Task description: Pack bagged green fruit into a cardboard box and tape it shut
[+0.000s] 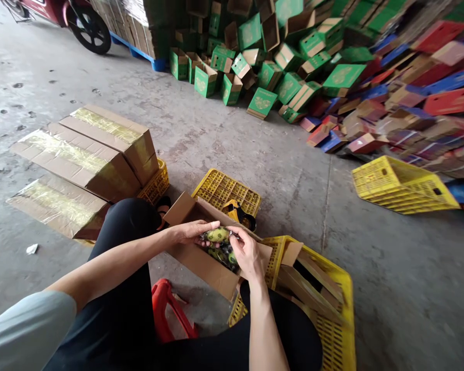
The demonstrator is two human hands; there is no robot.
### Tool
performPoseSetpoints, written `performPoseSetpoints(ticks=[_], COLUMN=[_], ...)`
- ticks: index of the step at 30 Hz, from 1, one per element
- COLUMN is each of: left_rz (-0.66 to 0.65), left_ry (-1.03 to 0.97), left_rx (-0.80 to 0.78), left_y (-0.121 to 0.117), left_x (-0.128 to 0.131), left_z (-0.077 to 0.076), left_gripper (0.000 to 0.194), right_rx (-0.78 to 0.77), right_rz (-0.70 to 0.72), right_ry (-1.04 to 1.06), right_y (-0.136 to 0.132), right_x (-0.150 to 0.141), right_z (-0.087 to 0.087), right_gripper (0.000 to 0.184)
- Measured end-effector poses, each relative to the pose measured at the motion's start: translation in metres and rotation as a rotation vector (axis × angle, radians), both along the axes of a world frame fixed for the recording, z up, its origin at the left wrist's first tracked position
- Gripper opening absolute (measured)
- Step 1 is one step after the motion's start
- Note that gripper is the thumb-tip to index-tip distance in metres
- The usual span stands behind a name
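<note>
Over an open cardboard box (205,268), my two hands meet around a yellow-green fruit (217,235) with dark spots, wrapped in clear plastic. Its exact kind does not show. My left hand (193,233) cradles the fruit from the left, thumb on top and fingers beneath. At the fruit's right end, my right hand (249,255) has its thumb and fingers closed on the wrapper; its fingertips are partly hidden. Several more green fruits (228,256) in plastic lie inside the box just below my hands.
Taped cartons (81,149) stand on yellow crates at left. A yellow crate (232,188) lies beyond the box; another crate (332,330) at right holds an open carton (309,283). A red stool (168,312) sits below. Green boxes (261,100) and a stacked yellow crate (386,180) lie farther off.
</note>
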State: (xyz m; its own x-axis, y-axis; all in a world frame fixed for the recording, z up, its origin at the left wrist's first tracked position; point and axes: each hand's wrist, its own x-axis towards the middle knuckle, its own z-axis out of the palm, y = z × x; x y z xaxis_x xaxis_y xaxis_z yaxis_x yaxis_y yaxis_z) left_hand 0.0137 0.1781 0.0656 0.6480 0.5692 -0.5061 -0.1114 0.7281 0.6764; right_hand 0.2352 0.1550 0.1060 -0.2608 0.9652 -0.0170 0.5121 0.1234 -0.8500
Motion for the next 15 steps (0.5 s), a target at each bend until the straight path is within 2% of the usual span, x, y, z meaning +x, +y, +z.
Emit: performPoseSetpoints(ticks=[4, 10, 15], left_rz=[0.070, 0.259, 0.287], left_ry=[0.010, -0.040, 0.017], left_rx=[-0.012, 0.052, 0.158], left_y=[0.002, 0.006, 0.006], left_x=[0.003, 0.002, 0.001], left_z=[-0.001, 0.002, 0.001], left_gripper=[0.071, 0.078, 0.065], right_rx=[-0.013, -0.064, -0.127], right_rz=[-0.051, -0.210, -0.235], right_ry=[0.037, 0.095, 0.145], right_y=[0.002, 0.005, 0.004], right_x=[0.005, 0.012, 0.012], right_z=[0.000, -0.008, -0.008], right_gripper=[0.031, 0.039, 0.049])
